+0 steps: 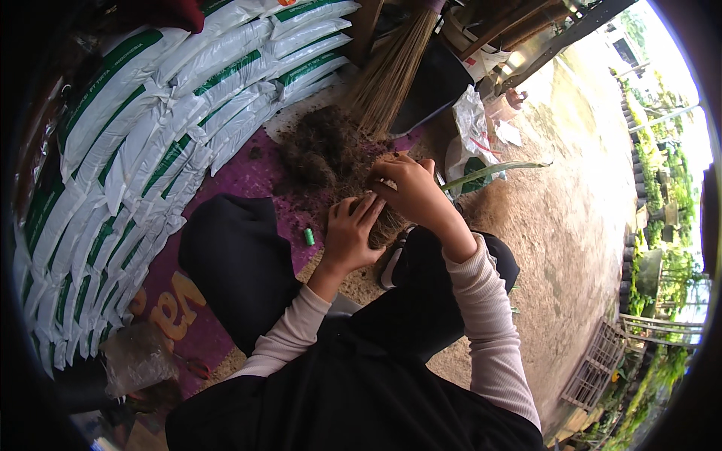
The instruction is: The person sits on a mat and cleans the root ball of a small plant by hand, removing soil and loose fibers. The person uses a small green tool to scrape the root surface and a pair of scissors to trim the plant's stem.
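Note:
My left hand (350, 234) is wrapped round the near left side of a brown fibrous ball (388, 222), which looks like coconut fibre. Over its top, my right hand (412, 192) curls with fingers bent and close together; whether they pinch a thread or fibre is too small to see. A long green leaf (481, 174) sticks out to the right from behind my right hand; where it joins is hidden. Just beyond both hands lies a loose heap of dark brown fibre (320, 150). A small green thread spool (309, 237) rests to the left of my left hand.
Stacked white and green sacks (158, 150) fill the left side. A stick broom (395, 68) leans behind the fibre heap, near a crumpled white bag (472, 128). Scissors (197, 367) lie on the purple sheet (237, 177) at lower left. A crate (596, 364) stands far right.

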Motion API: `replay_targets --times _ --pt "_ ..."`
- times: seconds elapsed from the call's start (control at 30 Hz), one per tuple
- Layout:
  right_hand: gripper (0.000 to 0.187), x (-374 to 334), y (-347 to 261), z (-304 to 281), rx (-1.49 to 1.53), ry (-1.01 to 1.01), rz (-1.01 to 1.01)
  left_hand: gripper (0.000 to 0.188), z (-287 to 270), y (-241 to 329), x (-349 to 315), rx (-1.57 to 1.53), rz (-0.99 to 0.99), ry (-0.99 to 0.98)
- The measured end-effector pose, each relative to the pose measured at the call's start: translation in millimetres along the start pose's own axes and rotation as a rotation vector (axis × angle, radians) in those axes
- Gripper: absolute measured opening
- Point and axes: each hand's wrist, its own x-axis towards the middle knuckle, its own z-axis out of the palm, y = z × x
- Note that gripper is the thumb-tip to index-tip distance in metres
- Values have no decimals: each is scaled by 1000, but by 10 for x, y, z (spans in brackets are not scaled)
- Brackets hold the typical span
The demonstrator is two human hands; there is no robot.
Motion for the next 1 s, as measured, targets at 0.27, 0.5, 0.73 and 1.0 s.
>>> replay_targets --times 0.27,0.5,0.73,1.0 --pt "20 -112 -111 -48 306 95 -18 87 -81 35 31 -117 -124 124" --pt "23 -279 -101 -14 285 108 -237 85 -56 -53 47 -205 -134 198" --pt "26 -401 -115 39 198 206 -467 92 -70 -17 64 -292 -145 220" --pt "24 -492 -118 36 167 249 -468 87 -60 -20 97 -354 -127 255"
